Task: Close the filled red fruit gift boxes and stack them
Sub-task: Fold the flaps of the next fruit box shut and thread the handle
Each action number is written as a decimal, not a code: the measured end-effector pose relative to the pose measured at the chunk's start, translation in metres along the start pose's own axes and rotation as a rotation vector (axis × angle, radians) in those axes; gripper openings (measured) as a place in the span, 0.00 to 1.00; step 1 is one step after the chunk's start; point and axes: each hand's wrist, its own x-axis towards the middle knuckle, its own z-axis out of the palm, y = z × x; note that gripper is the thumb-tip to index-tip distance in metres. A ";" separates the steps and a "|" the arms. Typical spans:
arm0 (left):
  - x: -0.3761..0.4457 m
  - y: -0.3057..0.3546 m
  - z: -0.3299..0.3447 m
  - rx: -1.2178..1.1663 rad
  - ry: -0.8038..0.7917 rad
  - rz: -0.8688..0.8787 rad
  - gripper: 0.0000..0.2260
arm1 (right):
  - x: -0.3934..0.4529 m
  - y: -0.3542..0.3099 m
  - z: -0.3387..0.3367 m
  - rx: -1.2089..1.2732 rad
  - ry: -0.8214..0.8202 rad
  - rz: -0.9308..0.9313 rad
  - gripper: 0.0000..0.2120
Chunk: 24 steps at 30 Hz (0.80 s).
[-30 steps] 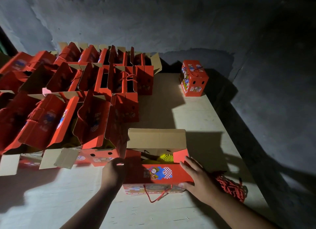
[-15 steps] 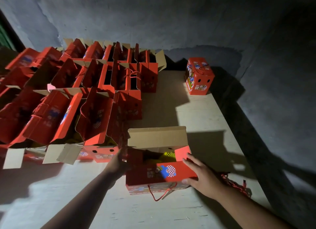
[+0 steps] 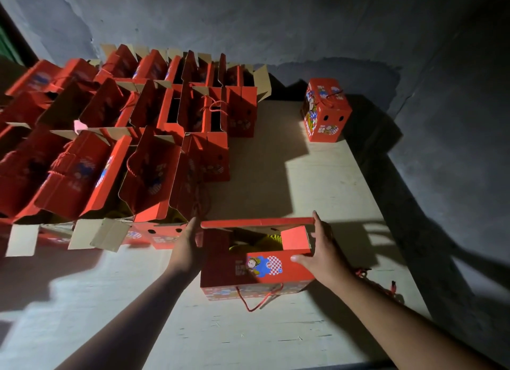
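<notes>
Since a second ago the far flap of the open gift box (image 3: 255,262) has come down from standing upright to lying nearly flat over the top, and both hands have slid up from the box's sides to its rim.

From the head camera, the only view: the box sits on the bench (image 3: 317,182) right in front of the person, yellow fruit (image 3: 265,241) showing through the gap. The left hand (image 3: 187,248) lies against the left end, fingers fairly straight along the edge, pressing more than gripping. The right hand (image 3: 321,248) spreads over the right end, forefinger up on the far flap's corner, thumb on the near panel beside the small side flap (image 3: 295,237); its fingers are extended, wrapped round nothing. A red cord handle (image 3: 259,299) dangles off the front.

This looks like the closing step, partly done. Next, I'd say, the side flaps need tucking and the two long flaps bringing together.

One closed box (image 3: 324,111) stands by the wall, well apart; rows of open boxes (image 3: 116,148) wait to the left.
</notes>
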 end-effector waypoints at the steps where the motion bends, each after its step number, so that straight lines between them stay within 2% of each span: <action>1: -0.003 0.003 0.000 0.030 0.008 0.073 0.25 | 0.001 0.001 0.000 0.035 -0.014 0.009 0.62; 3: -0.012 0.005 -0.001 0.109 0.008 0.201 0.20 | 0.000 0.004 -0.002 0.074 -0.039 -0.032 0.59; 6: -0.023 0.000 -0.004 0.243 -0.116 0.228 0.31 | -0.005 0.010 -0.003 0.023 -0.101 -0.150 0.45; 8: -0.025 -0.005 -0.005 0.353 -0.192 0.279 0.33 | -0.008 0.012 -0.004 -0.036 -0.120 -0.172 0.39; 13: -0.010 -0.003 0.004 0.735 -0.156 0.395 0.29 | 0.007 -0.005 -0.008 -0.283 -0.070 -0.287 0.24; 15: -0.002 0.001 0.009 0.866 -0.173 0.347 0.29 | 0.015 -0.014 -0.005 -0.400 -0.130 -0.338 0.25; 17: 0.004 0.006 0.013 0.878 -0.235 0.308 0.30 | 0.022 -0.020 0.001 -0.507 -0.197 -0.374 0.29; 19: 0.008 0.010 0.016 0.858 -0.307 0.301 0.32 | 0.025 -0.024 0.006 -0.582 -0.196 -0.397 0.30; 24: 0.006 0.008 0.026 0.847 -0.337 0.249 0.34 | 0.024 -0.025 0.014 -0.558 -0.203 -0.356 0.31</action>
